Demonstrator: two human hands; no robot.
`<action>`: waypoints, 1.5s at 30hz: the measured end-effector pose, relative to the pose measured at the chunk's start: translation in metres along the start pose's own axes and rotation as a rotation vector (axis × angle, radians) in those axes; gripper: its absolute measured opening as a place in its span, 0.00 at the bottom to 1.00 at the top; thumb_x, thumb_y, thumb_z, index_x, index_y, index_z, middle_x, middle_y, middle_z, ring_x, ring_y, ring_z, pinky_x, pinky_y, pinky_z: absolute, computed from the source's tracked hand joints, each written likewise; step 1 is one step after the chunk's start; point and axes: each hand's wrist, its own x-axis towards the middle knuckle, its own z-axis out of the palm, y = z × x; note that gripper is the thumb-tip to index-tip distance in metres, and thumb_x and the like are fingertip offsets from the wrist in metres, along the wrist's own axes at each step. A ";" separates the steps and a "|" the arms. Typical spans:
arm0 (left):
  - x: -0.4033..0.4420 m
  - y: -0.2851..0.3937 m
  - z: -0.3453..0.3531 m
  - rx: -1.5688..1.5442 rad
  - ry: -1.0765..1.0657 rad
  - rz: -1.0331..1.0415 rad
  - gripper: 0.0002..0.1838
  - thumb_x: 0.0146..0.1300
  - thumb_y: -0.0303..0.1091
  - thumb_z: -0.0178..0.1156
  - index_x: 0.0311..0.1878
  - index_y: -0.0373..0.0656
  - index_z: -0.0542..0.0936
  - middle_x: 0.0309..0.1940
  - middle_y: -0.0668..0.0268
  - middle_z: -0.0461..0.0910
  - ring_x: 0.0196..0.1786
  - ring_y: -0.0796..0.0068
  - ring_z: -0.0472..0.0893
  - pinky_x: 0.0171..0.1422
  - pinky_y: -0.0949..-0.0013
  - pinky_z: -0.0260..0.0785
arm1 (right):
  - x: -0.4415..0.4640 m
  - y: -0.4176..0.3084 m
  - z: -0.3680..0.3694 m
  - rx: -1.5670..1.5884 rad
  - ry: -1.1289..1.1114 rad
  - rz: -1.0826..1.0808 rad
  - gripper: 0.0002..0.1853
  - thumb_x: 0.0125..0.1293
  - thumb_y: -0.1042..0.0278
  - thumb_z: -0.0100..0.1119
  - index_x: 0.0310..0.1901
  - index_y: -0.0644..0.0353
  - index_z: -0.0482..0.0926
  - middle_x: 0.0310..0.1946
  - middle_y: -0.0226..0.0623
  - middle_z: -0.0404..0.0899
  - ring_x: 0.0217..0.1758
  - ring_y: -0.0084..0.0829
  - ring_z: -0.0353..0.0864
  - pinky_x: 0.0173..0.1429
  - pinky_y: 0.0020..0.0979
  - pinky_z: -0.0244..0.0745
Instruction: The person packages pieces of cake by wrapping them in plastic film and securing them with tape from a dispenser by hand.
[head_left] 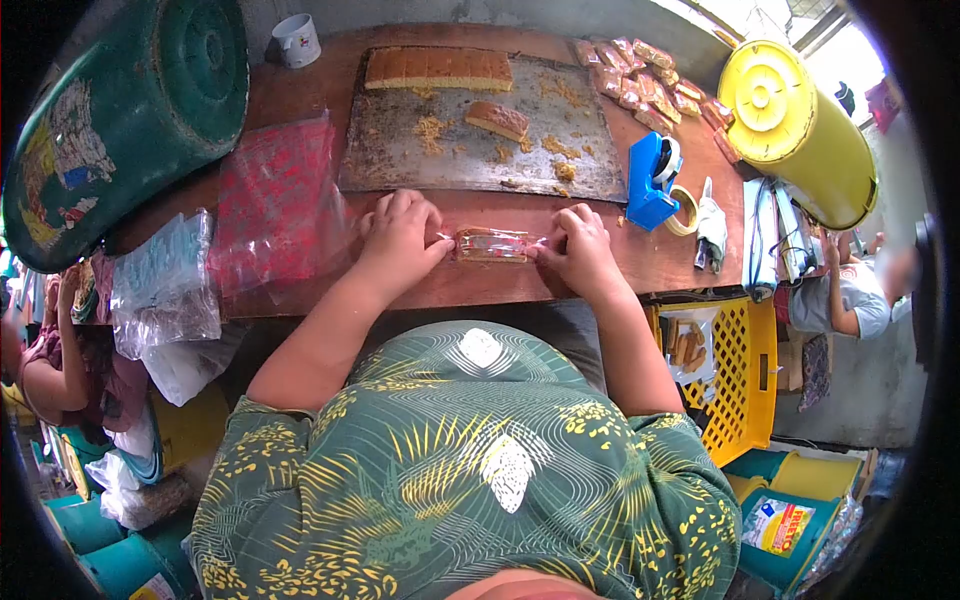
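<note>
On the surface (480, 285), pinching a packet (492, 246) with left hand (403, 236) and right hand (582, 245), beside already-wrapped cakes (648, 84) and still-unwrapped cake block (438, 69).

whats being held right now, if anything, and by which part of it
A small, oblong, clear plastic packet, by its two ends: the left hand at one end, the right hand at the other.

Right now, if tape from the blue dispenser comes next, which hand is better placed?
Probably the right hand: it is at the end of the wrapped piece nearer the blue tape dispenser, with the left hand at the other. The right would need to let go first.
</note>
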 end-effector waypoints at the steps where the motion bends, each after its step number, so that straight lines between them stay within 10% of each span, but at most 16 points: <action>1: 0.003 -0.003 0.002 -0.038 0.032 0.063 0.11 0.60 0.44 0.74 0.41 0.51 0.89 0.54 0.68 0.80 0.65 0.59 0.74 0.70 0.48 0.62 | -0.001 0.001 0.003 0.008 -0.004 -0.068 0.12 0.58 0.56 0.78 0.36 0.53 0.88 0.45 0.35 0.83 0.56 0.47 0.79 0.59 0.50 0.74; 12: -0.021 0.003 0.004 0.306 -0.049 0.399 0.09 0.65 0.35 0.66 0.45 0.52 0.91 0.47 0.69 0.85 0.62 0.62 0.78 0.69 0.40 0.60 | -0.028 -0.013 -0.010 -0.094 -0.113 -0.262 0.10 0.60 0.60 0.72 0.45 0.40 0.92 0.44 0.25 0.85 0.58 0.40 0.78 0.64 0.45 0.71; 16: 0.035 0.007 -0.022 0.031 -0.599 0.010 0.06 0.60 0.42 0.73 0.39 0.57 0.92 0.48 0.69 0.85 0.63 0.62 0.77 0.66 0.43 0.62 | -0.005 -0.024 -0.018 -0.201 -0.148 -0.202 0.06 0.61 0.60 0.70 0.39 0.39 0.93 0.42 0.24 0.85 0.58 0.37 0.78 0.64 0.45 0.71; 23: -0.035 0.007 0.025 0.210 -0.010 0.283 0.27 0.59 0.47 0.74 0.58 0.43 0.87 0.55 0.65 0.80 0.65 0.61 0.72 0.66 0.44 0.61 | -0.051 -0.032 0.011 -0.244 -0.018 -0.224 0.25 0.62 0.52 0.71 0.60 0.51 0.85 0.51 0.33 0.80 0.58 0.41 0.77 0.64 0.47 0.70; 27: -0.019 0.020 0.021 -0.232 -0.001 0.121 0.34 0.66 0.50 0.73 0.69 0.37 0.79 0.58 0.57 0.79 0.64 0.57 0.77 0.71 0.54 0.67 | -0.062 -0.038 0.005 -0.221 -0.087 -0.295 0.43 0.64 0.41 0.70 0.72 0.65 0.73 0.62 0.45 0.72 0.64 0.46 0.71 0.68 0.49 0.67; 31: 0.018 0.025 0.027 -1.320 -0.219 -0.293 0.24 0.74 0.34 0.67 0.66 0.31 0.76 0.54 0.60 0.84 0.53 0.74 0.83 0.63 0.68 0.74 | -0.057 -0.037 0.014 0.019 0.016 -0.191 0.50 0.63 0.45 0.75 0.77 0.70 0.63 0.73 0.52 0.63 0.74 0.56 0.64 0.78 0.52 0.61; 36: 0.017 0.027 0.045 -0.668 -0.193 0.075 0.23 0.70 0.21 0.58 0.68 0.38 0.77 0.64 0.56 0.81 0.68 0.65 0.79 0.78 0.63 0.67 | -0.036 -0.046 -0.016 0.415 0.287 -0.303 0.22 0.62 0.77 0.72 0.60 0.57 0.87 0.51 0.44 0.84 0.53 0.45 0.84 0.60 0.42 0.82; 40: 0.024 0.022 0.042 -0.535 -0.214 0.243 0.28 0.67 0.28 0.64 0.70 0.39 0.76 0.70 0.52 0.76 0.71 0.54 0.76 0.79 0.56 0.66 | -0.041 -0.031 0.002 0.518 -0.014 -0.339 0.19 0.61 0.75 0.75 0.53 0.47 0.91 0.47 0.38 0.83 0.49 0.38 0.85 0.53 0.36 0.83; 45: 0.013 0.026 0.026 -0.412 -0.188 0.417 0.44 0.58 0.50 0.77 0.74 0.41 0.72 0.74 0.54 0.73 0.75 0.49 0.71 0.80 0.51 0.61 | -0.029 -0.033 0.000 0.510 -0.233 -0.111 0.14 0.60 0.68 0.79 0.46 0.60 0.87 0.39 0.42 0.82 0.42 0.39 0.84 0.47 0.38 0.82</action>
